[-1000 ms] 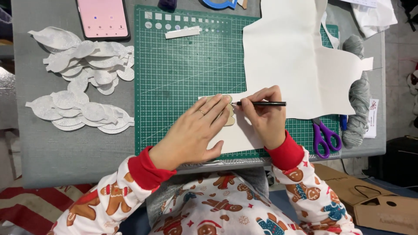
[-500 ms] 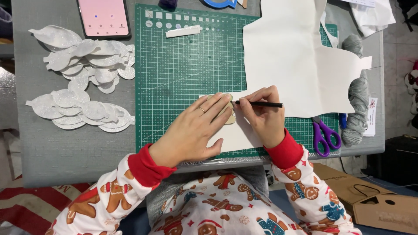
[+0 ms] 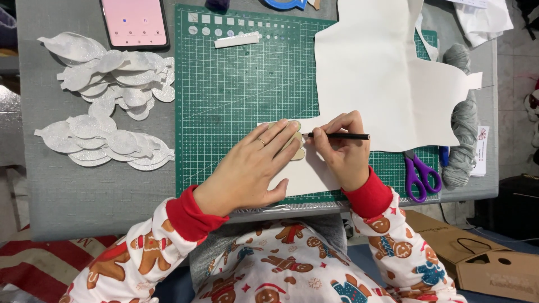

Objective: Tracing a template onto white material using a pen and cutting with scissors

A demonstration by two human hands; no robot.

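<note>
A: Start closest to the body. What are the hands doing?

B: The left hand lies flat, fingers spread and pressed together over a small tan cardboard template, pinning it onto the big off-white sheet of fabric. The right hand has its fingers pinched round a thin black pencil, whose tip meets the template's edge just beside the left fingertips.

A: So the template sits where?

B: On the lower tongue of the sheet, over the green gridded cutting mat, mostly hidden under the left hand.

A: What makes a clean outline here?

B: My judgement: keep the palm's weight steady so the template cannot creep, hold the pencil tip tight against the edge, and draw lightly so the soft sheet does not drag or pucker.

A: And further out?

B: Purple-handled scissors lie just right of the right wrist, near a skein of grey yarn. To the left, two piles of white cut-out leaf-like shapes rest on the grey table. At the far edge lie a pink-screened phone and a small white strip.
</note>
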